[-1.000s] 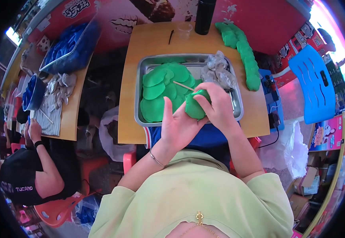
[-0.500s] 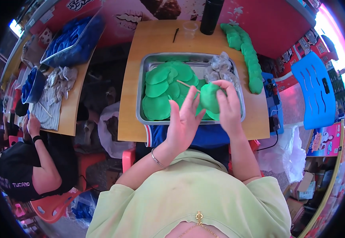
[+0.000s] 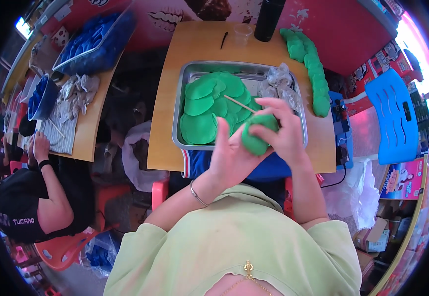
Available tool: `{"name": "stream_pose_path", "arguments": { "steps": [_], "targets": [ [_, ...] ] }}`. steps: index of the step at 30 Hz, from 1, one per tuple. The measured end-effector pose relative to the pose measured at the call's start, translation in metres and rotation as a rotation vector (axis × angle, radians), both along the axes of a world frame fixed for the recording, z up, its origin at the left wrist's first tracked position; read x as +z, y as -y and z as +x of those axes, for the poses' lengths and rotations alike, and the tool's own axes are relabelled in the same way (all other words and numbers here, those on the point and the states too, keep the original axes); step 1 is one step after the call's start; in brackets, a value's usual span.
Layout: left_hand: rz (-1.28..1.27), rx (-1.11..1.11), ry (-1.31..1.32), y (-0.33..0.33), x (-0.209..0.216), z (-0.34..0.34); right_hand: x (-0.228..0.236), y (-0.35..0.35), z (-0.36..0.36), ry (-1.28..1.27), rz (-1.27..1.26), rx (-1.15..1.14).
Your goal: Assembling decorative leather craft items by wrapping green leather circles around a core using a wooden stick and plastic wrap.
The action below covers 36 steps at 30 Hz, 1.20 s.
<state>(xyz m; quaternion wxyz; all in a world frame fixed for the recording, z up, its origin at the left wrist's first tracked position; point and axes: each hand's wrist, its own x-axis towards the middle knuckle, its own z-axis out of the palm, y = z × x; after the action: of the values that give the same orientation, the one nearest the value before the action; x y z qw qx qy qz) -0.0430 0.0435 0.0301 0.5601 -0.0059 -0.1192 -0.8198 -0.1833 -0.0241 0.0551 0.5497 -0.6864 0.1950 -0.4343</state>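
So the biggest thing in front of me is my wooden table (image 3: 199, 44), and off to the left there's a second table (image 3: 85, 133) with a person in black (image 3: 52, 197) sitting at its near side. Over on the right is a blue plastic chair (image 3: 394, 118). A metal tray (image 3: 197, 147) takes up the near half of my table, and a long row of overlapping green pieces (image 3: 316, 74) runs down the right side, outside it. In the tray, a spread of flat green rounds (image 3: 199, 108) fills the left, with crumpled plastic (image 3: 277, 81) at far right. There's a black bottle (image 3: 269, 20) at the far edge.

My left hand (image 3: 229, 157) is pretty much open, thumb up, with the green piece (image 3: 256, 143) lying against its fingers. My right hand (image 3: 286, 130) is curled onto that piece, thumb pressing on it, right above the tray's near edge. Smaller stuff: a see-through cup (image 3: 243, 32) left of the bottle, then a thin wooden stick (image 3: 239, 103) poking far-left from my hands; can't tell which fingers grip it.
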Motion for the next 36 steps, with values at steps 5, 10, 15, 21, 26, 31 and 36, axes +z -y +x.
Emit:
{"name": "stream_pose_path", "arguments": {
  "steps": [5, 10, 15, 21, 26, 31, 36],
  "targets": [
    [-0.066, 0.117, 0.41, -0.004, 0.0, 0.004, 0.001, -0.006, 0.0, -0.257, -0.153, -0.313],
    [-0.152, 0.261, 0.73, 0.006, -0.006, 0.014, 0.002, 0.007, -0.008, -0.293, -0.385, -0.24],
    [-0.249, 0.369, 0.904, 0.011, -0.01, 0.024, 0.013, 0.009, -0.007, -0.317, -0.53, -0.221],
    [-0.322, 0.335, 1.092, 0.018, 0.008, 0.036, 0.029, 0.01, -0.014, -0.506, -0.641, -0.266],
    [-0.385, 0.3, 1.206, 0.026, 0.016, 0.041, 0.028, 0.016, -0.014, -0.477, -0.659, -0.234],
    [-0.373, 0.278, 1.145, 0.037, 0.013, 0.04, 0.026, 0.025, -0.016, -0.46, -0.594, -0.237],
    [-0.32, 0.245, 1.017, 0.047, -0.001, 0.03, 0.025, 0.037, -0.02, -0.418, -0.474, -0.207]
  ]
}}
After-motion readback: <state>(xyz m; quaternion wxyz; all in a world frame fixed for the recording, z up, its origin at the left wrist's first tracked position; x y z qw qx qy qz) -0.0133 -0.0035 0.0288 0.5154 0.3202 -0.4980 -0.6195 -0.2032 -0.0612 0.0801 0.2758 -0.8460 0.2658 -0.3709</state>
